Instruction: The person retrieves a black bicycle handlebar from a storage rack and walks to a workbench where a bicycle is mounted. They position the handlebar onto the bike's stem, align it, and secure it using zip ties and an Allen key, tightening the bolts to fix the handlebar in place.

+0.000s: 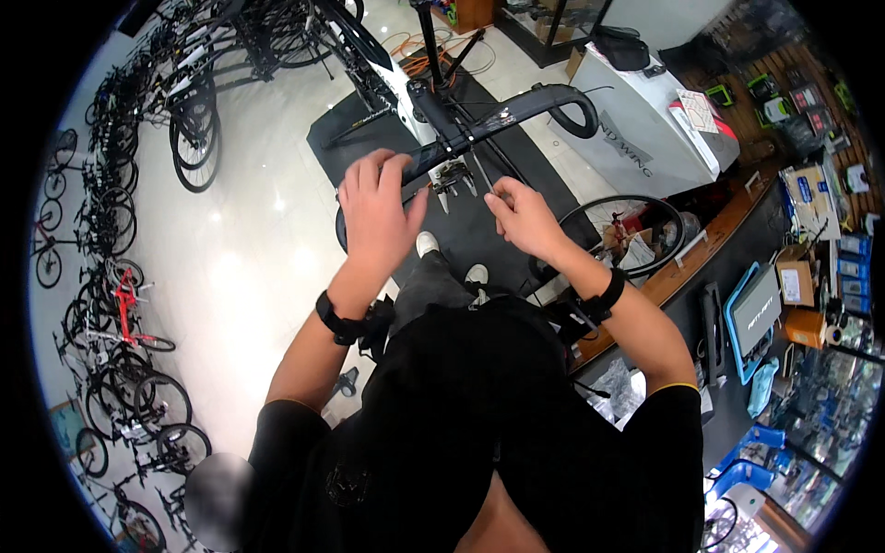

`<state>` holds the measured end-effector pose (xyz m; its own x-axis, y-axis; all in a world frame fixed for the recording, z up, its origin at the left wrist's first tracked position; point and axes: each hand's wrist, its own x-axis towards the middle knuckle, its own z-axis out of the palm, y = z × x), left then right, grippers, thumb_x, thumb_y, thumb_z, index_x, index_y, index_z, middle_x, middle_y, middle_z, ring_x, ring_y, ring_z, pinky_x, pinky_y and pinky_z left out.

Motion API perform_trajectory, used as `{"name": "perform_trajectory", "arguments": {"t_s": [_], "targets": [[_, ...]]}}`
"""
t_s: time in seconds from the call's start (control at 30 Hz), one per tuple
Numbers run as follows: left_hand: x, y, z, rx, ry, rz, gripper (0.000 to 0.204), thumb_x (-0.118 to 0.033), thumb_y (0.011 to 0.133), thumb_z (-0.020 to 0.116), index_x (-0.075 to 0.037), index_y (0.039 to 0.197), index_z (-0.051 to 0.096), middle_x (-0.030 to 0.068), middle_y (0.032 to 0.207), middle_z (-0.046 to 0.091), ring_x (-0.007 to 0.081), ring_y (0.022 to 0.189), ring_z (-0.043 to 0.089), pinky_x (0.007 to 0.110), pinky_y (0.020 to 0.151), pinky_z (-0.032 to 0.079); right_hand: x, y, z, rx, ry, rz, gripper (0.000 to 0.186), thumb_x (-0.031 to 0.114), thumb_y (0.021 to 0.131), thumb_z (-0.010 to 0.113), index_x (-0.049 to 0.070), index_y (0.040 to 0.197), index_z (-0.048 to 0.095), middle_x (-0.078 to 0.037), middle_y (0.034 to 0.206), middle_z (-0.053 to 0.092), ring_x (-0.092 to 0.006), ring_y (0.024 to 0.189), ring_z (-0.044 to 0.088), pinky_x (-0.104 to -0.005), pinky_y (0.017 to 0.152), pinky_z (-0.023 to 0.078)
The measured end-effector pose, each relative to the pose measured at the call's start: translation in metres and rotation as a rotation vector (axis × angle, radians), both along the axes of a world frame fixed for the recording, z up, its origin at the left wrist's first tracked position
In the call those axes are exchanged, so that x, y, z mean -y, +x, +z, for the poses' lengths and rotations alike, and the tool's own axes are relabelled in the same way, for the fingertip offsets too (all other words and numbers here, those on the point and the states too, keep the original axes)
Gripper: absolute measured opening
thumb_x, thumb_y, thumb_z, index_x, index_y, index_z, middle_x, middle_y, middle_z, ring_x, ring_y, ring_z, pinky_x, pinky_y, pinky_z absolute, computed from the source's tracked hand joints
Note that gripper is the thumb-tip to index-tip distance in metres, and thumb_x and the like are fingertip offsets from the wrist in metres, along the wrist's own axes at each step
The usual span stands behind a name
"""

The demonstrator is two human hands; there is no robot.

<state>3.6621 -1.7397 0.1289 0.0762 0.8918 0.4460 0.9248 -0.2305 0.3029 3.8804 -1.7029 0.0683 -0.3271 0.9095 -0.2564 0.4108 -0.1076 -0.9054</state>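
Note:
A black drop handlebar is fixed to the stem of a white and black bicycle frame. My left hand is curled over the left part of the bar, its thumb apart from the fingers; the bar's left end is mostly hidden behind it. Between the thumb and fingers of my right hand is a thin metal hex key, its far end at the front of the stem. Below the bar, a brake caliper shows at the fork, which has no wheel in it.
The bicycle stands over a black mat, near a work stand post. A loose wheel is at right, by a wooden-edged counter. A grey-white cabinet stands behind it. Rows of bicycles line the left.

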Motion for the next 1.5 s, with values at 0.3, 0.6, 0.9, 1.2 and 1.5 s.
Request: {"name": "perform_trajectory", "arguments": {"t_s": [0.3, 0.6, 0.9, 1.2, 1.5], "targets": [[-0.052, 0.010, -0.010, -0.042, -0.129, -0.081, 0.045, -0.023, 0.077, 0.076, -0.003, 0.114, 0.058, 0.0123, 0.104, 0.062, 0.0322, 0.101, 0.059, 0.041, 0.087, 0.043, 0.002, 0.001, -0.020, -0.009, 0.091, 0.001, 0.020, 0.018, 0.096, 0.058, -0.001, 0.095, 0.052, -0.017, 0.065, 0.058, -0.0278, 0.052, 0.056, -0.0360, 0.053, 0.042], [-0.063, 0.005, -0.018, 0.066, -0.196, -0.153, 0.037, -0.022, 0.080, 0.075, -0.001, 0.106, 0.058, 0.0132, 0.086, 0.062, 0.0329, 0.076, 0.062, 0.039, 0.063, 0.049, 0.000, 0.000, -0.015, -0.004, 0.058, -0.022, 0.017, 0.015, 0.096, 0.058, -0.001, 0.096, 0.054, -0.018, 0.065, 0.057, -0.0260, 0.053, 0.054, -0.0348, 0.052, 0.041], [-0.065, 0.002, -0.013, 0.131, -0.240, -0.169, 0.035, -0.020, 0.079, 0.075, -0.001, 0.106, 0.062, 0.0139, 0.089, 0.064, 0.0334, 0.078, 0.063, 0.038, 0.066, 0.051, 0.000, -0.002, -0.015, -0.123, -0.152, -0.046, 0.018, 0.016, 0.098, 0.055, -0.001, 0.095, 0.054, -0.007, 0.062, 0.051, -0.0116, 0.055, 0.042, -0.0285, 0.053, 0.038], [-0.065, 0.000, -0.012, 0.181, -0.316, -0.148, 0.036, -0.020, 0.079, 0.075, -0.001, 0.107, 0.063, 0.0129, 0.090, 0.064, 0.0332, 0.078, 0.063, 0.038, 0.066, 0.050, -0.007, 0.009, -0.006, -0.899, -0.885, -0.098, 0.022, 0.024, 0.103, 0.047, 0.005, 0.095, 0.055, 0.005, 0.058, 0.034, -0.0046, 0.049, 0.030, -0.0210, 0.047, 0.027], [-0.065, 0.000, -0.011, 0.180, -0.303, -0.155, 0.034, -0.018, 0.080, 0.075, 0.000, 0.105, 0.064, 0.0131, 0.088, 0.063, 0.0321, 0.073, 0.062, 0.036, 0.063, 0.050, -0.001, 0.002, -0.001, -0.694, -0.734, -0.182, 0.023, 0.025, 0.104, 0.047, 0.005, 0.099, 0.057, 0.002, 0.059, 0.045, -0.0059, 0.048, 0.039, -0.0206, 0.046, 0.038]]}}
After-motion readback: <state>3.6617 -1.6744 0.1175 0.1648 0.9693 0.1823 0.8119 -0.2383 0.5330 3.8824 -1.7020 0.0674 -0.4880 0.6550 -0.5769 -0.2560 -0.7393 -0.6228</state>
